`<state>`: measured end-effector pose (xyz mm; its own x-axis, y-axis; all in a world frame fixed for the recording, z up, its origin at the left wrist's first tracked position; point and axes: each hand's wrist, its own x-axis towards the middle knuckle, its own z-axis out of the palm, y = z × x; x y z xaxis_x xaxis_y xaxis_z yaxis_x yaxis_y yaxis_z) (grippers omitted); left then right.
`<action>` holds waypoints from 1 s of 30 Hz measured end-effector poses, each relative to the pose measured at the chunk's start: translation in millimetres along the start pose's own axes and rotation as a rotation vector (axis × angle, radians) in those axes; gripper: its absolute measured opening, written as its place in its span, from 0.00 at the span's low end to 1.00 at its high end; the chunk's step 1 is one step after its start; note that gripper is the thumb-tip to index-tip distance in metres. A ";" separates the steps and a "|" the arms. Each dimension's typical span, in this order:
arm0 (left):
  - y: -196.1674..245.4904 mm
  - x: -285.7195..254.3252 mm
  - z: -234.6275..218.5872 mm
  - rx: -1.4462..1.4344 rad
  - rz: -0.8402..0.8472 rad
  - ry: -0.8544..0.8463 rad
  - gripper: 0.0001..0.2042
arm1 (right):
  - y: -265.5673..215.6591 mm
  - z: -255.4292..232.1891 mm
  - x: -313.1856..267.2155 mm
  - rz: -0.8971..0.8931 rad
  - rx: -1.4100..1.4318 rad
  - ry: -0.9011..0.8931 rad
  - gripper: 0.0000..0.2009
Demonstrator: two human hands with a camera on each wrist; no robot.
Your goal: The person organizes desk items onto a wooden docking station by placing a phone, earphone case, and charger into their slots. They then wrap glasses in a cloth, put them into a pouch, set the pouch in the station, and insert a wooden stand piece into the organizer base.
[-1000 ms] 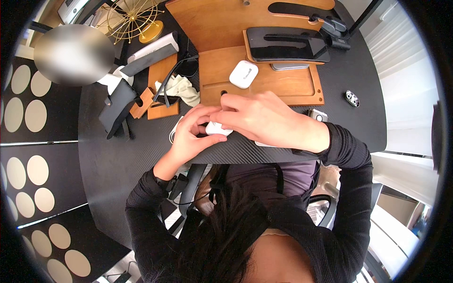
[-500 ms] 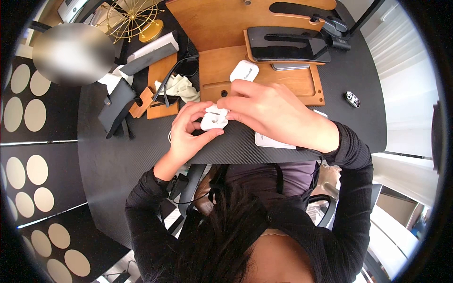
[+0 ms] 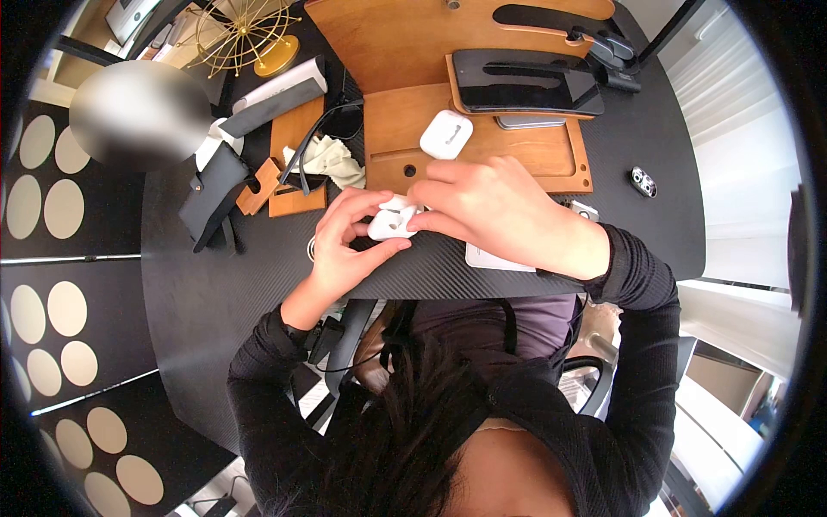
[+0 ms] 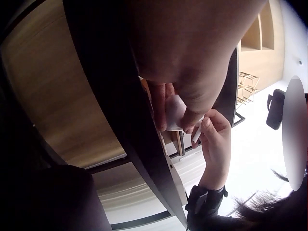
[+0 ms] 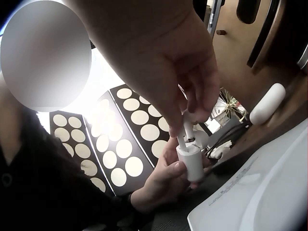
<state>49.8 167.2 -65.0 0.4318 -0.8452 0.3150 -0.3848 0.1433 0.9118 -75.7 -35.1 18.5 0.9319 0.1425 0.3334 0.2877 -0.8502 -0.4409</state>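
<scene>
Earbuds case, small and white with its lid flipped open, sits in the left hand just above the near edge of the black table, about the middle of that edge. Thumb below, fingers curled round the far side, so the left hand is properly gripping it. The right hand comes in from the right with its fingertips narrowed to a pinch on a white earbud; in the right wrist view the stem points down into the case mouth, touching or very nearly touching, can't tell which. The left wrist view shows the same pinch from below, earbud stem between the fingertips right beside the case.

Past the hands, toward the far edge of the table, there's a wooden organiser tray with a second white case lying shut on it and a dark phone propped on its upper ledge. Left of the tray: glasses on a pale cloth and a black pouch. A gold wire ornament stands at the far left corner. A white card lies flat under the right wrist near the near edge, and a small metal bit sits alone toward the right edge.
</scene>
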 end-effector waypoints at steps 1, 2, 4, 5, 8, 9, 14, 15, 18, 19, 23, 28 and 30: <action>0.4 0.2 -0.1 0.007 -0.001 -0.005 0.31 | -0.2 0.8 0.1 -0.012 -0.019 0.002 0.10; 0.0 0.1 0.0 0.007 0.000 -0.005 0.31 | -0.1 1.6 0.0 -0.024 -0.038 0.005 0.10; -1.7 -0.7 -0.2 0.001 0.000 -0.029 0.32 | 0.9 4.4 -1.1 -0.032 -0.059 -0.013 0.10; -2.0 -1.2 1.2 0.004 0.000 -0.031 0.32 | 1.4 5.3 -1.4 -0.041 -0.079 -0.031 0.10; -2.2 0.9 5.7 -0.091 0.014 0.055 0.30 | 7.1 4.7 -0.8 -0.056 -0.013 0.019 0.10; -0.7 2.4 5.2 -0.073 0.021 0.056 0.30 | 8.5 3.9 0.9 -0.053 -0.003 0.054 0.10; -0.2 4.0 7.7 -0.076 0.028 0.093 0.31 | 10.7 0.4 -1.9 -0.148 -0.076 -0.041 0.10; 0.2 3.6 7.1 -0.081 0.030 0.087 0.31 | 10.8 0.2 -2.0 -0.141 -0.080 -0.040 0.10; 0.1 1.0 3.4 0.009 -0.003 0.003 0.34 | 11.2 -0.2 -1.7 -0.156 -0.103 -0.029 0.10; -0.9 0.8 3.0 0.016 0.010 -0.002 0.34 | 10.8 -0.3 -1.4 -0.152 -0.080 -0.019 0.09; 0.4 0.5 1.9 0.010 0.005 -0.003 0.33 | 5.1 -6.6 0.5 -0.113 -0.060 -0.038 0.04; -5.4 -0.5 5.0 -0.032 0.050 0.040 0.28 | 4.3 -4.8 2.1 -0.139 0.049 0.064 0.11; -5.7 -0.4 5.4 -0.046 0.047 0.043 0.28 | 2.9 -1.8 1.4 -0.160 0.072 0.058 0.13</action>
<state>47.4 164.0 -71.8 0.4490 -0.8142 0.3681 -0.3682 0.2068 0.9065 -74.0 -38.3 19.3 0.8594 0.2415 0.4507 0.4482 -0.7800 -0.4367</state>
